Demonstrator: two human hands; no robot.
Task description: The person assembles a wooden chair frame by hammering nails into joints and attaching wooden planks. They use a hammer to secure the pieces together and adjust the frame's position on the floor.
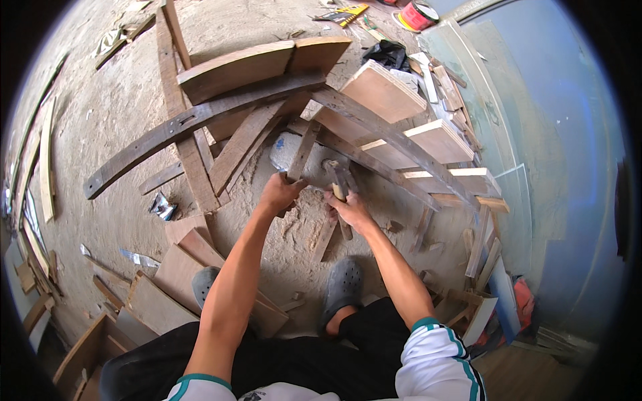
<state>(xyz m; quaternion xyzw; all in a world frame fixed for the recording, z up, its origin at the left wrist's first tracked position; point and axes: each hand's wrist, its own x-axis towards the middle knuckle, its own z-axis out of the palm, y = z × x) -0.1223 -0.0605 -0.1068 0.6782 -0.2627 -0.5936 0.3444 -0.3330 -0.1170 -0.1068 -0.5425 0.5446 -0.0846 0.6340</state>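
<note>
Hands, 2, both closed. Left hand (284, 192): grasping the lower end of 1 short wood strip (305, 150), which slants up and away across a pale grey block (286, 151) on the floor. Right hand (348, 207): clenched around 1 hammer (343, 175), its head just beyond the fingers and beside the block. Loose slat (326, 239), 1: on the floor below the right hand. Wooden frame (221, 112), 1: dark curved rail, slanting beams and pale panels, standing just beyond the hands. Grey clogs (343, 286), 2: worn, planted on the dusty floor. Boards (155, 302), several: lower left. Black bag (386, 55), 1, and red tub (418, 16), 1: far side, right of middle. Blue wall (568, 147): right.
</note>
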